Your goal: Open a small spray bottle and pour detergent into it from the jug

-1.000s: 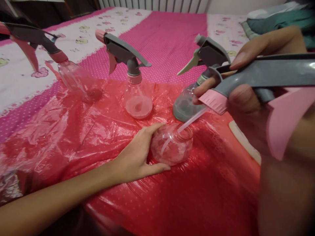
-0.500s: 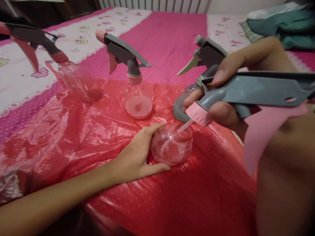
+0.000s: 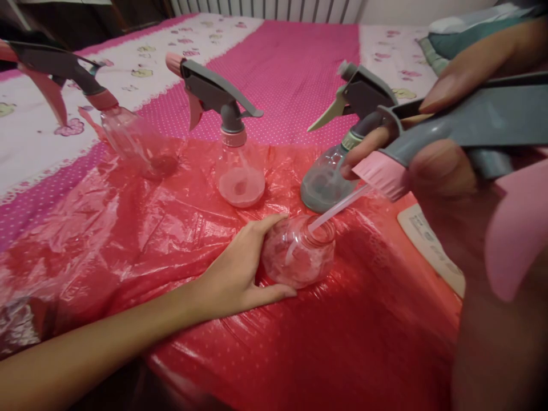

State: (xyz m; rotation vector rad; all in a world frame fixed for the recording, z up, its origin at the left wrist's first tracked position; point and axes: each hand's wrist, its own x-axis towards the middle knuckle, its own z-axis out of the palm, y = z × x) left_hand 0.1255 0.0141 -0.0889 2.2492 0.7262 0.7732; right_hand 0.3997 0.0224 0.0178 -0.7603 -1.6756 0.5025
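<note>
On a glossy red plastic sheet (image 3: 342, 342) spread over a pink-and-white patterned bedspread (image 3: 295, 74), a clear, round, faceted plastic bottle (image 3: 295, 265) stands with its threaded mouth uncapped. At the bottle's nine o'clock, the left hand (image 3: 240, 268) has hold of it, fingers parted to its width, one digit along the far side and the thumb along the near side. From two o'clock, the right hand (image 3: 445, 197) grips a grey plastic spray head (image 3: 479, 123) with a pink trigger, fingers closed around its neck just behind the pink ribbed collar (image 3: 381, 174). A thin translucent tube (image 3: 342, 205) slants from the collar toward eight o'clock, through the mouth and into the bottle; collar and rim stay apart. At one o'clock stands a greenish clear spray bottle (image 3: 323, 185) with a pale green trigger; between ten and eleven, a clear round spray bottle (image 3: 240, 182) with a pink collar; farther out at ten, a taller clear spray bottle (image 3: 128, 137). A cream label-like panel (image 3: 428, 248) with blurred print lies at three o'clock, partly hidden by the right hand.
</note>
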